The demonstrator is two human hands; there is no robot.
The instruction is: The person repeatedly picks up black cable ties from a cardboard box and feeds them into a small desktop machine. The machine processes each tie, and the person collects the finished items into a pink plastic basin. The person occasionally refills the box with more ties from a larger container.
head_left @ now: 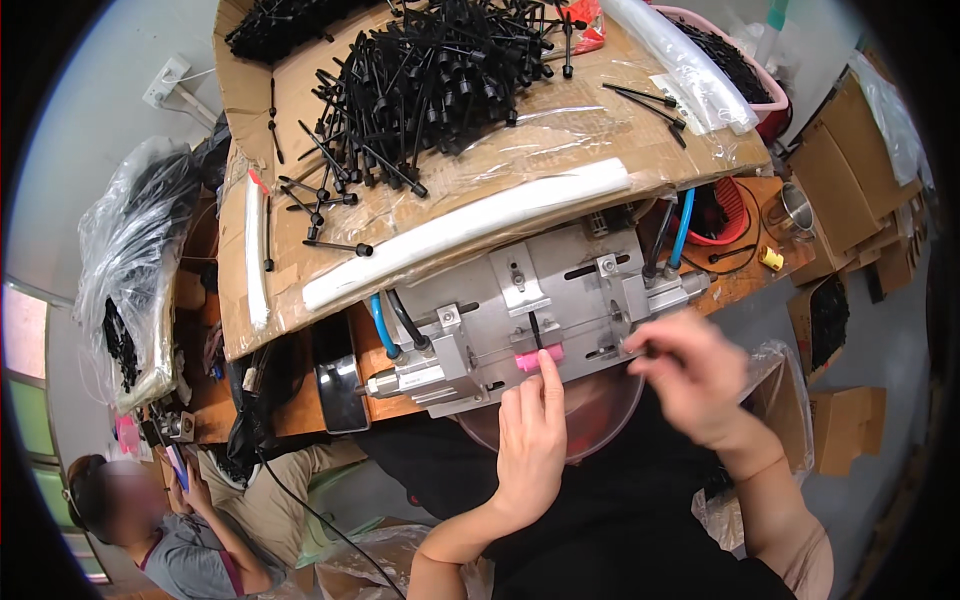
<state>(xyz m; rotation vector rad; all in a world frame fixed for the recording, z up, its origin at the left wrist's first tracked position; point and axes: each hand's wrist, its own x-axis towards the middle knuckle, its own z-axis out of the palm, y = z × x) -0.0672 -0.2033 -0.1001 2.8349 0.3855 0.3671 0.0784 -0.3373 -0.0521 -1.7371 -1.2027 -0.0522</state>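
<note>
A metal clamping fixture (540, 300) with an air cylinder at each side stands in front of me. In its middle is a small pink block (541, 358), with a thin black rod (536, 330) running up from it. My left hand (533, 435) reaches up from below, its index fingertip resting on the pink block and the other fingers loosely bent. By the fixture's right side is my right hand (695, 375), smeared by motion, its thumb and fingertips pinched together. Something small and dark shows at those fingertips, too blurred to name.
Beyond the fixture, a cardboard sheet (460, 215) carries a heap of black rod-shaped parts (430, 95). A phone (341, 385) lies left of the fixture. Under it sits a clear bowl (600, 410). At right is a red basket (722, 215). Another person (200, 540) sits lower left.
</note>
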